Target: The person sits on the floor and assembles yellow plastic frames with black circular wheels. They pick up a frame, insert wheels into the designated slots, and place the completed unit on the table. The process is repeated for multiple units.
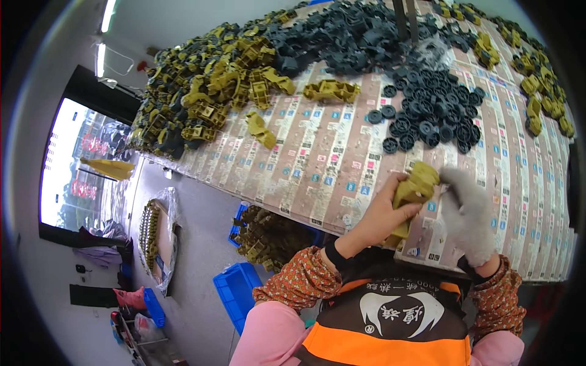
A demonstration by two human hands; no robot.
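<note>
My left hand (377, 215), bare, is closed round an olive-yellow moulded plastic part (417, 186) held upright above the near edge of the table. Fingers lie behind the part and the thumb presses its front. My right hand (469, 219), in a grey glove, is just right of the part with its fingertips beside the upper end. Blur hides whether those fingers touch the part or grip anything. Beyond both hands lies a pile of small dark wheels (432, 110). A similar yellow part (332, 91) and a curved yellow piece (260, 130) lie apart on the table.
The table (293, 177) is covered with printed strips. Heaped on it are yellow-and-dark assemblies (183, 116) at left, dark plastic pieces (348, 39) at the back, and yellow assemblies (540, 91) at right. A filled crate (265, 236) and a blue bin (235, 291) stand below the edge.
</note>
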